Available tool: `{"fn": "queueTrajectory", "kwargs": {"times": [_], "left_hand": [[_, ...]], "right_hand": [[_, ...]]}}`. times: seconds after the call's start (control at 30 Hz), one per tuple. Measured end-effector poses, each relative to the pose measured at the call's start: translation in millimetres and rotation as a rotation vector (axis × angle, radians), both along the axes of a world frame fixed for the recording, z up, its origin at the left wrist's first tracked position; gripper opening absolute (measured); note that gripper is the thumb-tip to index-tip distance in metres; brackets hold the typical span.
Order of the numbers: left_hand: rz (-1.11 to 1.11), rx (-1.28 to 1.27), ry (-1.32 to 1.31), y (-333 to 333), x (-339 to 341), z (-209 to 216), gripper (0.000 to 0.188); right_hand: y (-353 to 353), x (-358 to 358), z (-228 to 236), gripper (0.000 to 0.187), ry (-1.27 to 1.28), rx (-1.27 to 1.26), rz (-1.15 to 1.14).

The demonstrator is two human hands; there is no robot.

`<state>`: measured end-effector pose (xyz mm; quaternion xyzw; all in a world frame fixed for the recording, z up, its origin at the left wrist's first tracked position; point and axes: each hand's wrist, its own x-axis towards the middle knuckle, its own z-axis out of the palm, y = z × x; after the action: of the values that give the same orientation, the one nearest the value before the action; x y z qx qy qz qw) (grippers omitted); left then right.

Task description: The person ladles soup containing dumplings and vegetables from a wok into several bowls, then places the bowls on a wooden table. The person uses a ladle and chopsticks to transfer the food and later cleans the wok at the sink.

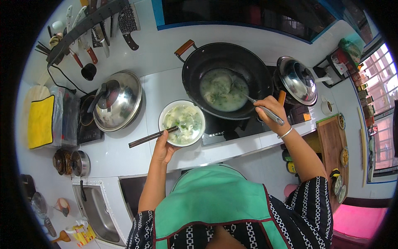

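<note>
A white bowl (161, 119) of pale soup with green leaves and white pieces is held by its near side in my left hand (163, 150). Dark chopsticks (146, 140) lie across its rim under my left thumb, their tips in the soup. My right hand (271, 113) is wrapped round the grey handle of a ladle (251, 99). Its scoop is down in the cloudy green-flecked soup (219, 85) inside a large black wok (232, 54). That wok sits on the dark cooktop (236, 132), to the right of the bowl and a little farther away.
At left stands a domed steel lid (120, 106) on a pan. A lidded pot (296, 81) is right of the wok. Knives and a cleaver (127, 20) hang on the wall. A sink (99, 211) lies near left; a wooden table (333, 145) with dishes stands right.
</note>
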<state>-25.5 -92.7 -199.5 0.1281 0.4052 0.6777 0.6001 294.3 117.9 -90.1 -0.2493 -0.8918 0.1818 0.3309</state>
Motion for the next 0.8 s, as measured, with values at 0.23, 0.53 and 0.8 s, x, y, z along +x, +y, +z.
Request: {"fn": "queueTrajectory", "kwargs": {"times": [0.23,0.53,0.8], "left_hand": [[-0.076,-0.009,0.07,-1,-8,2,0.06],[-0.131,-0.008,0.081,-3,-13,4,0.056],[-0.151,0.03,0.038,-6,-9,13,0.051]], "right_hand": [[-29,-6,-4,0.019,0.502,-0.904,-0.2],[-57,1,49,0.022,0.557,-0.923,-0.318],[-87,-4,104,0.023,0.53,-0.776,-0.326]]}}
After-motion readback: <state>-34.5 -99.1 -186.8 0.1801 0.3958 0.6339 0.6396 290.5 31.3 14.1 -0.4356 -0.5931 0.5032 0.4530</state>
